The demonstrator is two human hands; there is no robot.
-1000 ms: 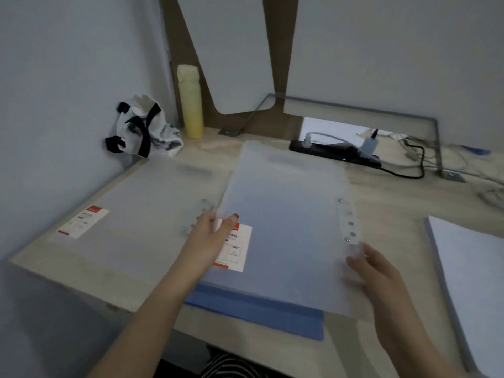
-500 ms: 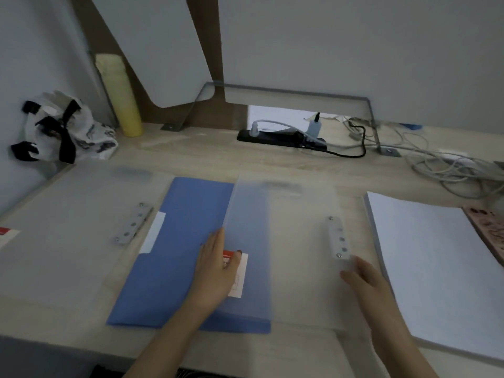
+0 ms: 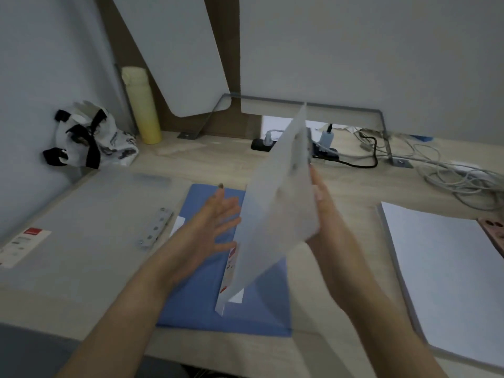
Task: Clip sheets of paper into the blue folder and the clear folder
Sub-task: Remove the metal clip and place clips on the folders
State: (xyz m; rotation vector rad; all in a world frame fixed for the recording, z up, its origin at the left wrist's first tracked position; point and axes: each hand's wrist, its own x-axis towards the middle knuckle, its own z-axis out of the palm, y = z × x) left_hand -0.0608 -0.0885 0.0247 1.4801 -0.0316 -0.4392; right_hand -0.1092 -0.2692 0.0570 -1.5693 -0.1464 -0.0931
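A clear folder (image 3: 278, 208) stands tilted on edge, its lower corner down on the blue folder (image 3: 201, 296), which lies flat on the desk. My right hand (image 3: 327, 222) is behind the clear folder's right face with straight fingers pressed along it; its thumb is hidden. My left hand (image 3: 215, 222) hovers at the folder's left face, fingers spread, fingertips at or near the sheet. A white stack of paper (image 3: 441, 268) lies at the right.
A second clear folder (image 3: 90, 227) with a metal clip strip (image 3: 155, 227) lies open at the left. At the back stand a yellow bottle (image 3: 141, 105), a black-and-white bag (image 3: 87, 135), a power strip (image 3: 261, 144) and tangled cables (image 3: 450, 173).
The clear folder, flat on the blue folder before, has been swung up onto its edge by my right hand. My left hand has lifted off it and spread its fingers.
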